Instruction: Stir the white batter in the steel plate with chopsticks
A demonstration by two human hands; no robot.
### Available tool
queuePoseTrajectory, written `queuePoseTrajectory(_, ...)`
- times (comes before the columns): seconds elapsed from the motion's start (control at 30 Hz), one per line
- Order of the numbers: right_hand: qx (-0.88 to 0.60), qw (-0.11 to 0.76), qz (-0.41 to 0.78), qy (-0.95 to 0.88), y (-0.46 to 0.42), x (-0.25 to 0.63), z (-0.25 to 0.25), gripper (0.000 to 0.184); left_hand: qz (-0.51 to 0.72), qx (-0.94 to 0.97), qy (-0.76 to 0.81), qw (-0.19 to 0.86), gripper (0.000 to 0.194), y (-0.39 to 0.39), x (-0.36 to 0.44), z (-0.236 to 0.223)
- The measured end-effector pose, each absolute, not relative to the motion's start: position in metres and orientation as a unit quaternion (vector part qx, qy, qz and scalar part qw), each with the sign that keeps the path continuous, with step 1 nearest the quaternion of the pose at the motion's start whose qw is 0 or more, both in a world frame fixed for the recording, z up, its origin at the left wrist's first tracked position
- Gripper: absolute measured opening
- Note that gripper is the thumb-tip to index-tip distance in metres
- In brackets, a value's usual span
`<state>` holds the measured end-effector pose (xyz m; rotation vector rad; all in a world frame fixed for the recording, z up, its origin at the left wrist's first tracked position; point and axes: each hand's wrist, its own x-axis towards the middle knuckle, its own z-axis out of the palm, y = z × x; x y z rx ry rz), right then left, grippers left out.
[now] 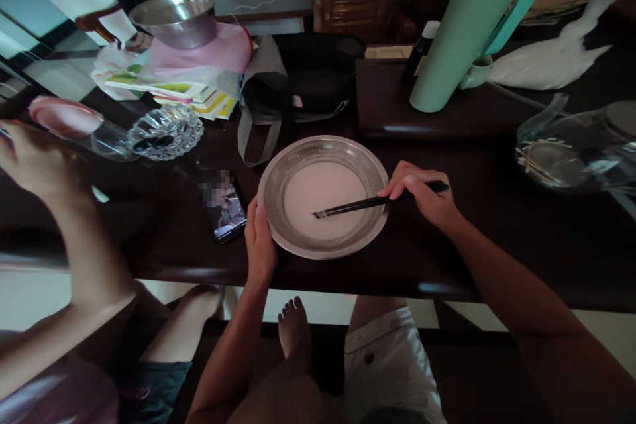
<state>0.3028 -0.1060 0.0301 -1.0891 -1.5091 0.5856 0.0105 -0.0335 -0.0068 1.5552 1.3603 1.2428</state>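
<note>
A wide metal bowl [271, 212] stands on the dark table with a milky white liquid [322, 192] in it. My left hand [259, 238] grips the bowl's left side, with the fingers against the outer wall and rim. In my right hand [420, 192], at the bowl's right rim, is a pair of black chopsticks [360, 204]. Their tips reach into the liquid near the middle of the bowl. A phone [226, 212] with a lit screen lies just left of my left hand.
Another person's arm [74, 212] reaches over the table at left. Nearby are a glass dish [166, 132], a pink-lidded container [74, 119] and a metal basin [179, 23] on a pile. Behind the bowl lies a black bag [318, 73]; a green cylinder [462, 26] and clear jar [576, 152] stand right.
</note>
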Motion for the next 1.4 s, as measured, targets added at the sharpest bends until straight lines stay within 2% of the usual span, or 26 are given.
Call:
queuePoseTrajectory(0.13, -0.470, 0.529, 0.230, -0.668, -0.1058, 0.3013, 0.0303, 0.029, 0.478, 0.600, 0.532, 0.359, 0.050, -0.0332, 0.0105, -0.0073)
queuePoseTrajectory(0.33, -0.470, 0.562, 0.250, -0.633, -0.1063, 0.3024, 0.0304, 0.038, 0.484, 0.601, 0.522, 0.363, 0.050, -0.0329, 0.0098, -0.0089)
queuePoseTrajectory(0.5, -0.473, 0.529, 0.230, -0.665, -0.1059, 0.3007, 0.0306, 0.029, 0.479, 0.599, 0.529, 0.364, 0.049, -0.0343, 0.0099, -0.0075)
queuePoseTrajectory(0.67, -0.478, 0.560, 0.246, -0.631, -0.1062, 0.3022, 0.0322, 0.039, 0.480, 0.600, 0.530, 0.359, 0.050, -0.0346, 0.0093, -0.0074)
queuePoseTrajectory(0.83, -0.489, 0.528, 0.232, -0.654, -0.1055, 0.3014, 0.0317, 0.031, 0.470, 0.601, 0.537, 0.360, 0.050, -0.0342, 0.0098, -0.0068)
queuePoseTrajectory(1.03, -0.485, 0.564, 0.256, -0.617, -0.1063, 0.3009, 0.0329, 0.041, 0.477, 0.603, 0.530, 0.357, 0.049, -0.0336, 0.0102, -0.0063)
queuePoseTrajectory(1.2, -0.493, 0.536, 0.223, -0.649, -0.1053, 0.3007, 0.0323, 0.031, 0.476, 0.599, 0.535, 0.358, 0.049, -0.0338, 0.0101, -0.0060)
queuePoseTrajectory(1.33, -0.482, 0.569, 0.240, -0.621, -0.1060, 0.3030, 0.0306, 0.039, 0.480, 0.606, 0.527, 0.355, 0.049, -0.0336, 0.0108, -0.0060)
queuePoseTrajectory(1.4, -0.473, 0.560, 0.260, -0.629, -0.1061, 0.3024, 0.0305, 0.040, 0.479, 0.607, 0.527, 0.353, 0.048, -0.0337, 0.0113, -0.0054)
